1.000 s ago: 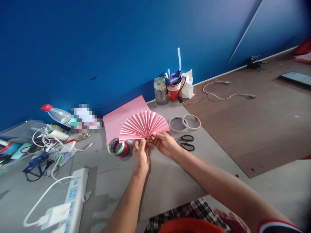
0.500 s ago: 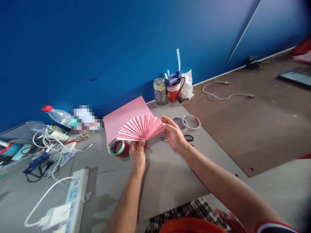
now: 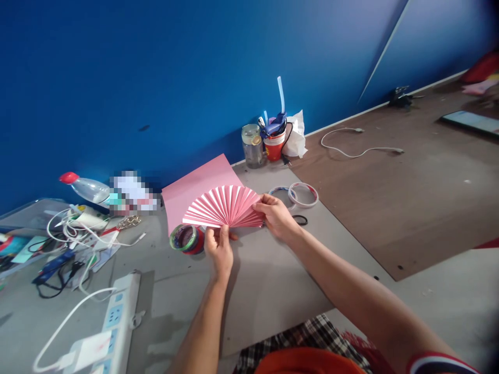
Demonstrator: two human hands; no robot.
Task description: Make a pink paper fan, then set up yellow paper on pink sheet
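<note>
- Right hand [image 3: 277, 217]: moved, since one second ago, from the base of the pleated pink fan [image 3: 222, 205] to its right edge, which is now gripped between thumb and fingers.
- Left hand [image 3: 219, 252]: clasped on the fan's base, which is pinched beneath the thumb.
- Fan: held spread at the centre of the frame, in front of a flat pink sheet [image 3: 198, 182].
- Tape rolls [image 3: 198, 244]: seen near the left hand, left of centre.
- Scissors [image 3: 305, 221]: partly hidden by the right hand; black handle shown.

Craft workspace [image 3: 268, 291] with tape rolls [image 3: 198, 243]
</note>
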